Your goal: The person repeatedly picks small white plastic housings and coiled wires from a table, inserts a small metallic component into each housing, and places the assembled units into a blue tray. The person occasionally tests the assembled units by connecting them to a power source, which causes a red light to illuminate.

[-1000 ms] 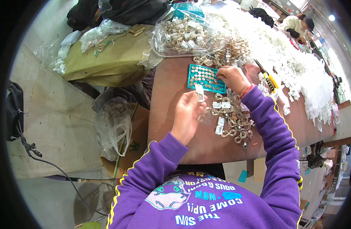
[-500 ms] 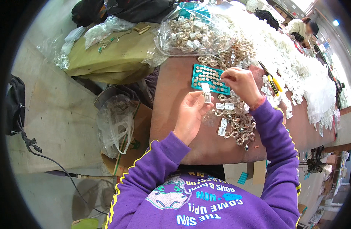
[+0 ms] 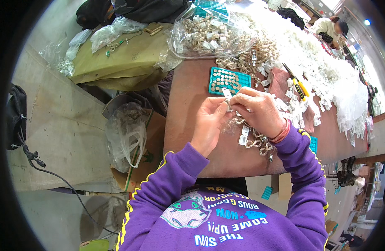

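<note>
My left hand (image 3: 210, 125) pinches a small white plastic battery case (image 3: 227, 93) between thumb and fingers, its lid part sticking up. Pressed against the case from the right is my right hand (image 3: 261, 111), its fingers bent and closed; what they hold, if anything, is hidden. Just beyond both hands lies a teal tray (image 3: 245, 79) with rows of round silvery coin cells, some places bare. Coiled string lights (image 3: 263, 148) with small white cases lie below my right hand, on the brown tabletop (image 3: 188, 108).
Yellow-handled cutters (image 3: 301, 90) lie to the right, beside a large heap of white cases (image 3: 318, 62). A clear bag of coiled lights (image 3: 207, 37) stands at the back. Left of the table hangs a plastic bag (image 3: 127, 138). Another person (image 3: 328, 31) sits far right.
My right hand has moved from the tray toward me and left, meeting the battery case. My left hand stays nearly in place, still holding the case.
</note>
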The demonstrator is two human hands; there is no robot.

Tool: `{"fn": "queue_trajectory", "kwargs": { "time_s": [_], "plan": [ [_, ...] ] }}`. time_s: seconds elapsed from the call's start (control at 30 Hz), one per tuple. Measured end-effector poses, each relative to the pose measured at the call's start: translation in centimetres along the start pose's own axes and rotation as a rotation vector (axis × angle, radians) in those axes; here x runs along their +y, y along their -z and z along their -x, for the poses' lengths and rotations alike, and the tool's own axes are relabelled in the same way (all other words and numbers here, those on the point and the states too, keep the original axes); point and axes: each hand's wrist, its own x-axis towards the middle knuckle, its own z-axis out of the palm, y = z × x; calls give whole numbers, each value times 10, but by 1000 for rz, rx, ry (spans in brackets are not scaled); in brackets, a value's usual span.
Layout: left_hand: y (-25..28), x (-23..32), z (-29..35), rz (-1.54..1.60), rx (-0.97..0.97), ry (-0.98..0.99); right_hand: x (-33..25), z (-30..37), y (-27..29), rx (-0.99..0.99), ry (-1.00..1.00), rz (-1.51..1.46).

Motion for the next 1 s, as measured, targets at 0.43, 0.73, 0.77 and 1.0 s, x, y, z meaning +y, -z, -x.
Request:
{"fn": "queue_trajectory", "kwargs": {
  "time_s": [0.43, 0.73, 0.77, 1.0],
  "plan": [
    [0, 3, 2, -20, -41, 58, -8, -1, 1, 120, -143, -145],
    [3, 4, 2, 125, -16, 126, -7, 11, -21, 226, 216, 174],
    [3, 5, 1, 134, -6, 117, -6, 13, -23, 210, 207, 164],
    [4, 3, 0, 54, 109, 43, 51, 8, -10, 310, -385, -48]
  ]
}}
